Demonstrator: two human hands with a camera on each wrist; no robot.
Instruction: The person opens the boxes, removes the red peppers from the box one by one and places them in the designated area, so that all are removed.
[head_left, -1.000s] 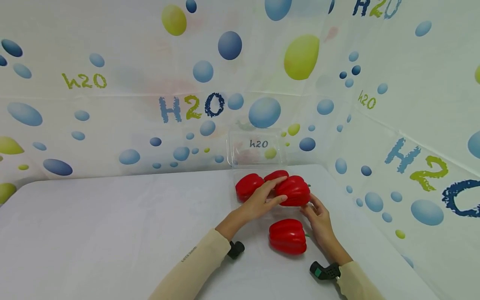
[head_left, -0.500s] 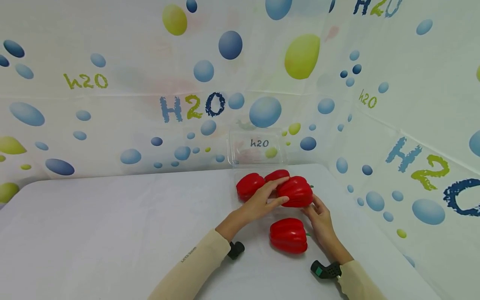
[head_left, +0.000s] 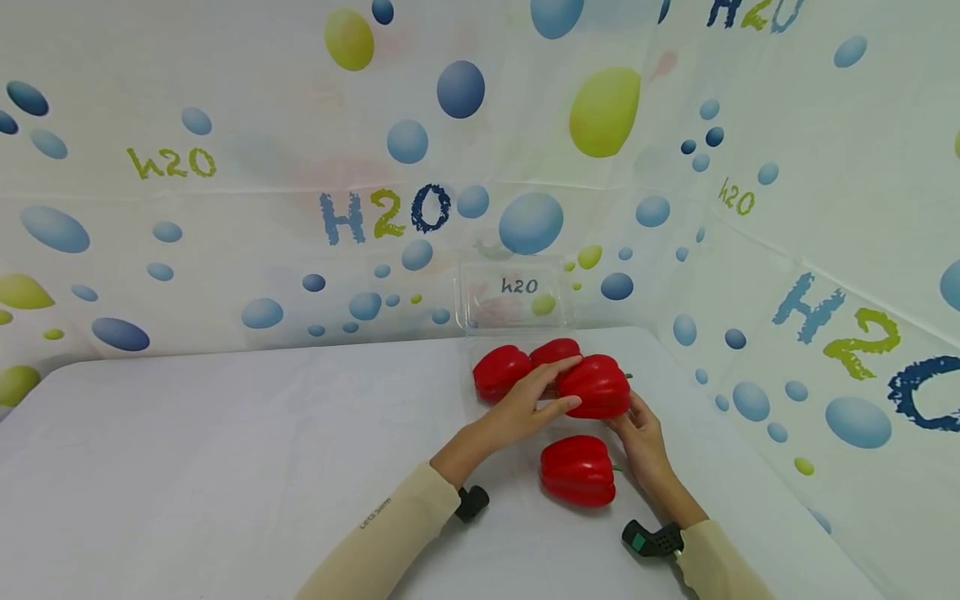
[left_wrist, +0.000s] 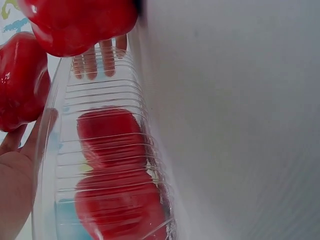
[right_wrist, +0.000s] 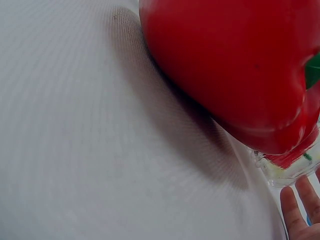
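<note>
My left hand (head_left: 517,410) grips a red bell pepper (head_left: 596,387) between thumb and fingers, above the right part of a clear plastic container (head_left: 491,293). Its lid stands raised behind. Two more red bell peppers, one at the left (head_left: 498,372) and one at the back (head_left: 553,350), lie inside; the left wrist view shows them through the ribbed wall. Low at the container's right side, my right hand (head_left: 639,442) has its fingers extended, partly hidden by the held pepper. Another red bell pepper (head_left: 577,472) lies on the cloth in front, between the two forearms.
A white cloth covers the table (head_left: 247,467). Behind and to the right hangs a white sheet (head_left: 262,167) printed with blue and green drops. Each wrist carries a black camera, one at the left (head_left: 472,502) and one at the right (head_left: 649,540).
The held pepper has shifted slightly right and down, toward my right hand. Both hands stay nearly where they were. The pepper in front has not moved.
</note>
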